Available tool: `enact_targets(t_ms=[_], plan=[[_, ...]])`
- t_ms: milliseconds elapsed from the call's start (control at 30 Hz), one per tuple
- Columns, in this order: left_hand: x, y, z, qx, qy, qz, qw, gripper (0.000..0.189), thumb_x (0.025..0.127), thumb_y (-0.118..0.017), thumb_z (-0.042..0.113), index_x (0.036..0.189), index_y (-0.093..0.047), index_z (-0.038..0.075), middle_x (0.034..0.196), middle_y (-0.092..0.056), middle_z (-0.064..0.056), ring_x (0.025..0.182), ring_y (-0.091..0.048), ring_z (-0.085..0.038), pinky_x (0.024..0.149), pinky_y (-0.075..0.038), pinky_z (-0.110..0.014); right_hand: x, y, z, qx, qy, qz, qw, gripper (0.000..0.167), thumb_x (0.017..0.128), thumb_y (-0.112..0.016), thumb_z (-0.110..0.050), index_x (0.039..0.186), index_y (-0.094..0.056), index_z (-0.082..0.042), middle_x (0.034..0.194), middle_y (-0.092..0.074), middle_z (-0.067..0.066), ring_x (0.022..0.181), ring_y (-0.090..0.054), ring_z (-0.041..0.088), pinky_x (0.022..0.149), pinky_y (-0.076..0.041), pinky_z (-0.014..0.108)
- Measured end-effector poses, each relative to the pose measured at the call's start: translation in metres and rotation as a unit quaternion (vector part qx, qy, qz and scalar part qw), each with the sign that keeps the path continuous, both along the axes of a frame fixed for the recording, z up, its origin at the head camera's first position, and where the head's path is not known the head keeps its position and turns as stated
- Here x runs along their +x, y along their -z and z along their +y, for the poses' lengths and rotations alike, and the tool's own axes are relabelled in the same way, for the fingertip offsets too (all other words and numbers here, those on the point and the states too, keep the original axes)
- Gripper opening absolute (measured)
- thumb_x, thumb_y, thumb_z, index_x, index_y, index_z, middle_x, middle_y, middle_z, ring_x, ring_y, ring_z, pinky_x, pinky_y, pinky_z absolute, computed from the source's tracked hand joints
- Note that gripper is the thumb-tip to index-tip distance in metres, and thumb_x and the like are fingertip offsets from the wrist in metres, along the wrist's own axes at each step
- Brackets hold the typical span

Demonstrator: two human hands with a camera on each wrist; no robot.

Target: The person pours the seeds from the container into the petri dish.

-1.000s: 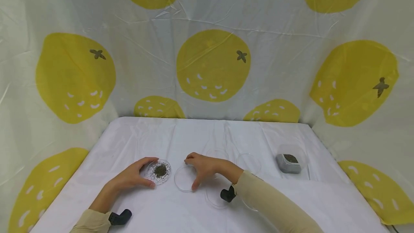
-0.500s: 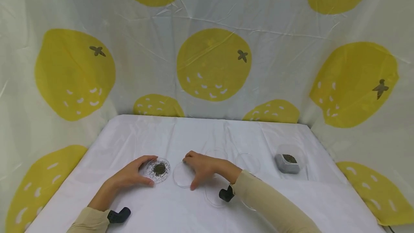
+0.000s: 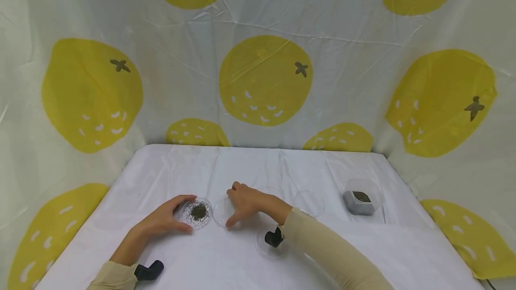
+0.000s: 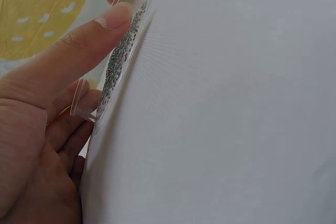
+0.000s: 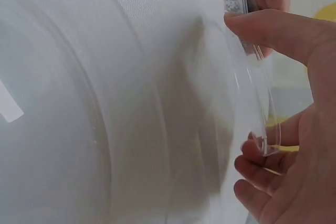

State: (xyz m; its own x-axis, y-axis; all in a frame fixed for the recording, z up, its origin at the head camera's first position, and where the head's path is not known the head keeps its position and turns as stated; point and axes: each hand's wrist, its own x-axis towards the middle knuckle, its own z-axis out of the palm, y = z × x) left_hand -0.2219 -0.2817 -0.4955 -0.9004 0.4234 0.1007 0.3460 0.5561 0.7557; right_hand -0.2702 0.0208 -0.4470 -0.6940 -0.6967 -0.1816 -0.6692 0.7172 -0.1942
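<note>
At near left, the left hand (image 3: 163,216) grips a round clear plastic dish (image 3: 208,221), whose dark-green flakes (image 3: 198,212) could spill if the empty transparent disc-shaped dish (image 3: 222,212) pinched by the right hand (image 3: 247,203), just right, bumps it.

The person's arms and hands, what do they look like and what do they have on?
The left sleeve and right sleeve are plain beige. A small black gadget sticks out beside the left one, and another black gadget beside the right. The left hand and right hand wear no gloves.
</note>
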Motion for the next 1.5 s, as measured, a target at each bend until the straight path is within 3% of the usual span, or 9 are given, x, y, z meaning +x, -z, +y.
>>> enact_targets(t_ms=[167, 300, 500, 700, 867, 1033, 1133, 1333, 1500], plan=[[-0.002, 0.000, 0.001, -0.006, -0.004, 0.001, 1.0000, 0.092, 0.067, -0.098, 0.034, 0.146, -0.057, 0.010, 0.148, -0.055, -0.010, 0.142, -0.040, -0.039, 0.115, -0.032, -0.053, -0.002, -0.001, 0.002, -0.035, -0.010, -0.003, 0.9993, 0.091, 0.078, -0.085, -0.055, 0.144, -0.052, -0.002, 0.131, -0.050, 0.010, 0.110, -0.054, 0.018, 0.095, -0.048, 0.026], [-0.002, -0.001, 0.002, -0.004, -0.005, -0.002, 1.0000, 0.093, 0.066, -0.099, 0.033, 0.146, -0.057, 0.009, 0.147, -0.055, -0.013, 0.141, -0.040, -0.041, 0.114, -0.030, -0.062, -0.005, 0.001, 0.004, -0.078, -0.016, -0.032, 0.9963, 0.096, 0.079, -0.085, -0.051, 0.152, -0.046, -0.001, 0.140, -0.049, 0.011, 0.122, -0.052, 0.019, 0.106, -0.044, 0.028], [0.001, -0.002, 0.001, -0.004, -0.003, -0.007, 1.0000, 0.094, 0.066, -0.099, 0.033, 0.146, -0.056, 0.008, 0.147, -0.054, -0.014, 0.140, -0.041, -0.043, 0.114, -0.029, -0.064, -0.010, 0.005, 0.004, -0.131, -0.025, -0.066, 0.9889, 0.096, 0.079, -0.086, -0.048, 0.152, -0.046, -0.001, 0.136, -0.052, 0.009, 0.123, -0.052, 0.018, 0.107, -0.042, 0.029], [0.001, -0.003, 0.001, -0.004, -0.004, -0.009, 0.9999, 0.094, 0.067, -0.099, 0.033, 0.147, -0.055, 0.009, 0.148, -0.053, -0.013, 0.141, -0.040, -0.042, 0.113, -0.030, -0.064, -0.012, 0.009, 0.004, -0.169, -0.021, -0.066, 0.9831, 0.100, 0.078, -0.088, -0.043, 0.155, -0.041, -0.001, 0.143, -0.056, 0.008, 0.135, -0.049, 0.021, 0.113, -0.038, 0.032], [0.001, -0.002, 0.001, -0.008, -0.006, -0.005, 0.9999, 0.094, 0.066, -0.099, 0.033, 0.146, -0.056, 0.010, 0.147, -0.055, -0.012, 0.139, -0.043, -0.039, 0.113, -0.034, -0.057, -0.014, 0.012, 0.004, -0.215, -0.015, -0.086, 0.9727, 0.101, 0.078, -0.091, -0.039, 0.156, -0.038, -0.002, 0.149, -0.055, 0.006, 0.140, -0.046, 0.018, 0.115, -0.036, 0.032], [-0.001, 0.000, 0.001, -0.005, -0.001, -0.006, 1.0000, 0.094, 0.067, -0.099, 0.034, 0.147, -0.056, 0.010, 0.147, -0.054, -0.011, 0.140, -0.042, -0.038, 0.113, -0.034, -0.055, -0.014, 0.014, 0.002, -0.257, 0.005, -0.118, 0.9591, 0.097, 0.076, -0.093, -0.035, 0.153, -0.042, -0.004, 0.148, -0.056, 0.005, 0.131, -0.054, 0.017, 0.109, -0.042, 0.029], [-0.001, 0.001, 0.002, -0.003, 0.001, -0.005, 1.0000, 0.094, 0.067, -0.099, 0.034, 0.147, -0.056, 0.011, 0.147, -0.054, -0.011, 0.140, -0.042, -0.038, 0.114, -0.033, -0.054, -0.014, 0.015, 0.001, -0.269, 0.018, -0.137, 0.9532, 0.097, 0.077, -0.092, -0.034, 0.153, -0.042, -0.004, 0.147, -0.056, 0.005, 0.128, -0.057, 0.019, 0.105, -0.045, 0.026], [0.000, 0.002, 0.000, 0.002, 0.002, 0.005, 1.0000, 0.093, 0.067, -0.099, 0.033, 0.146, -0.056, 0.010, 0.146, -0.055, -0.011, 0.138, -0.043, -0.037, 0.113, -0.035, -0.034, -0.014, 0.018, -0.003, -0.280, 0.048, -0.193, 0.9390, 0.097, 0.080, -0.090, -0.036, 0.157, -0.037, -0.012, 0.147, -0.053, 0.003, 0.126, -0.059, 0.023, 0.105, -0.047, 0.030], [0.001, 0.002, 0.001, 0.005, 0.006, 0.006, 0.9999, 0.092, 0.068, -0.098, 0.032, 0.146, -0.056, 0.009, 0.146, -0.055, -0.011, 0.138, -0.043, -0.037, 0.112, -0.034, -0.031, -0.014, 0.022, -0.009, -0.285, 0.050, -0.233, 0.9283, 0.098, 0.081, -0.089, -0.038, 0.159, -0.032, -0.021, 0.145, -0.055, 0.000, 0.128, -0.056, 0.018, 0.107, -0.045, 0.032]])
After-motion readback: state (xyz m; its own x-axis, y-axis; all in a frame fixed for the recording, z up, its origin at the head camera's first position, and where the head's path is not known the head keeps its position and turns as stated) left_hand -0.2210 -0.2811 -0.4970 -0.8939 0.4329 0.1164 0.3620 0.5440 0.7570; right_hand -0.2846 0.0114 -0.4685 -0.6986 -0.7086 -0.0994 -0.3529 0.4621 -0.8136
